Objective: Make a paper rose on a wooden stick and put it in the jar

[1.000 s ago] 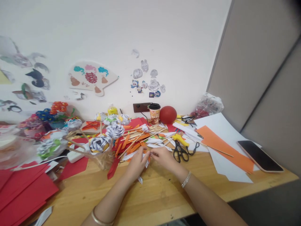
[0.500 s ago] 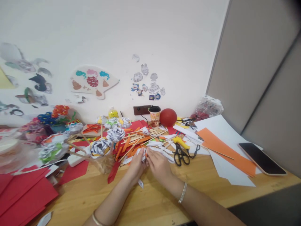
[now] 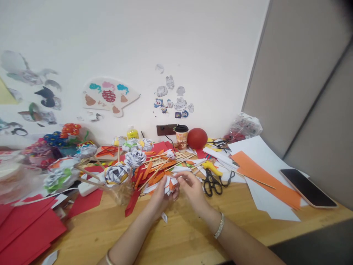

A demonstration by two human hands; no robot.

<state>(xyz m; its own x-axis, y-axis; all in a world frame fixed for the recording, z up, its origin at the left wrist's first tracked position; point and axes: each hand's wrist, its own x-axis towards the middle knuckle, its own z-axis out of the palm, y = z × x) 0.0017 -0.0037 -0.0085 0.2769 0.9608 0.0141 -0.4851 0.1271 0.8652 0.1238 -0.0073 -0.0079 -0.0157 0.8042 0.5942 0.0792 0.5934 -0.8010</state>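
Paper flower (image 3: 171, 185): white and orange, between the hands at the scene's near middle; seemingly part-built.
Left hand (image 3: 160, 194): fingers closed around the flower.
Right hand (image 3: 191, 189): fingers curled at its right side; cannot tell whether they grip.
White flowers (image 3: 118, 173): several, left, fuller, apparently done.
Orange strips (image 3: 147, 169), sticks (image 3: 180, 157): loose, farther off, seemingly unused.

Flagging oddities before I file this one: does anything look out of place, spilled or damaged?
One minor thing: a small white paper piece lies alone on the wooden tabletop near the left hand, apart from the heaped paper strips, so it looks stray. I see no spill or damage.
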